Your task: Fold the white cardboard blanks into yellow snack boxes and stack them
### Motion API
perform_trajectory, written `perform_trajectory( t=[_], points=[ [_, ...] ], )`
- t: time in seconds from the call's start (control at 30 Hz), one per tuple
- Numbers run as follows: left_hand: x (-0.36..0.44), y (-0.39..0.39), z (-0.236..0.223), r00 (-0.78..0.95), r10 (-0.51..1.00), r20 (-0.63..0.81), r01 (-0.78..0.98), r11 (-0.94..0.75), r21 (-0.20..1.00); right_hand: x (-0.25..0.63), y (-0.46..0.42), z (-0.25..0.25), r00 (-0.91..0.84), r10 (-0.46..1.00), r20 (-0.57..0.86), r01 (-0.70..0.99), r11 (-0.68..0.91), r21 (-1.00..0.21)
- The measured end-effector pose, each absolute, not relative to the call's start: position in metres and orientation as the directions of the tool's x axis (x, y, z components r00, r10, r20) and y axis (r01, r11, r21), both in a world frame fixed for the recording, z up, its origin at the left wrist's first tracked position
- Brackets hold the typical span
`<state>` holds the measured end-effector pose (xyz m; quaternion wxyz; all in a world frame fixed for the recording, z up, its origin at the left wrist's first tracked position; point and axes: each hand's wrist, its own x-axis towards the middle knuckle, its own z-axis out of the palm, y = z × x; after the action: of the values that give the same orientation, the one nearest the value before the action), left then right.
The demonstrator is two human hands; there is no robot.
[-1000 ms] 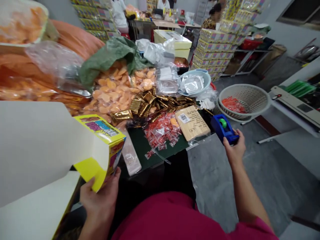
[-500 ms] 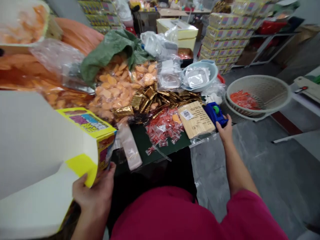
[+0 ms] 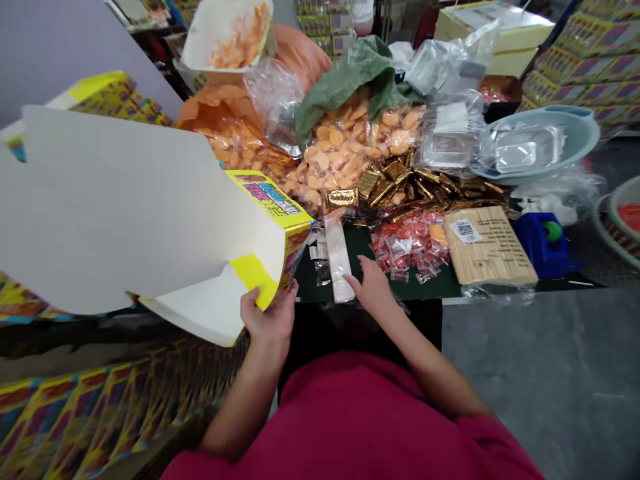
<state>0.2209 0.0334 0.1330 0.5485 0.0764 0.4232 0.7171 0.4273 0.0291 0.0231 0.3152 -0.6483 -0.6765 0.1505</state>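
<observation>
My left hand [image 3: 267, 319] grips the lower corner flap of a large open yellow printed carton [image 3: 150, 213], its white inside facing me. My right hand [image 3: 371, 285] rests on the green table with fingers stretched flat, fingertips touching a long clear packet of pale pink pieces [image 3: 339, 257]. The blue tape dispenser [image 3: 543, 243] stands alone at the table's right edge, away from both hands. A bundle of wooden sticks with a QR label [image 3: 487, 247] lies between it and a heap of small red sachets [image 3: 413, 243].
Gold foil packets [image 3: 400, 183] and bags of orange snacks [image 3: 340, 150] fill the back of the table. A pale blue basin with foil trays [image 3: 540, 143] is at the right rear. Flat printed cartons [image 3: 75, 413] are stacked at lower left. Grey floor lies to the right.
My right hand let go of the blue tape dispenser at the table's right edge and moved left to the pink packet. The view swung left and down; the carton stayed in my left hand.
</observation>
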Motion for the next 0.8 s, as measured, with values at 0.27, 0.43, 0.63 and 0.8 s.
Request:
perform_trajectory(
  t=[0.27,0.43,0.63,0.8],
  points=[
    [0.194,0.023,0.114,-0.435,0.805,-0.404,-0.775,-0.106,0.623,0.373,0.079,0.080,0.166,0.961,-0.220,0.881,-0.245,-0.404],
    [0.187,0.014,0.112,-0.427,0.810,-0.402,-0.760,-0.081,0.645,0.382,0.076,0.108,0.070,0.958,-0.277,0.887,-0.187,-0.422],
    [0.199,0.017,0.097,-0.324,0.899,-0.295,-0.711,-0.026,0.703,0.423,0.064,0.160,-0.080,0.957,-0.279,0.925,-0.033,-0.378],
    [0.209,0.047,0.056,-0.295,0.929,-0.221,-0.665,-0.033,0.746,0.496,0.028,0.195,-0.084,0.991,-0.108,0.916,0.034,-0.399]
  ],
)
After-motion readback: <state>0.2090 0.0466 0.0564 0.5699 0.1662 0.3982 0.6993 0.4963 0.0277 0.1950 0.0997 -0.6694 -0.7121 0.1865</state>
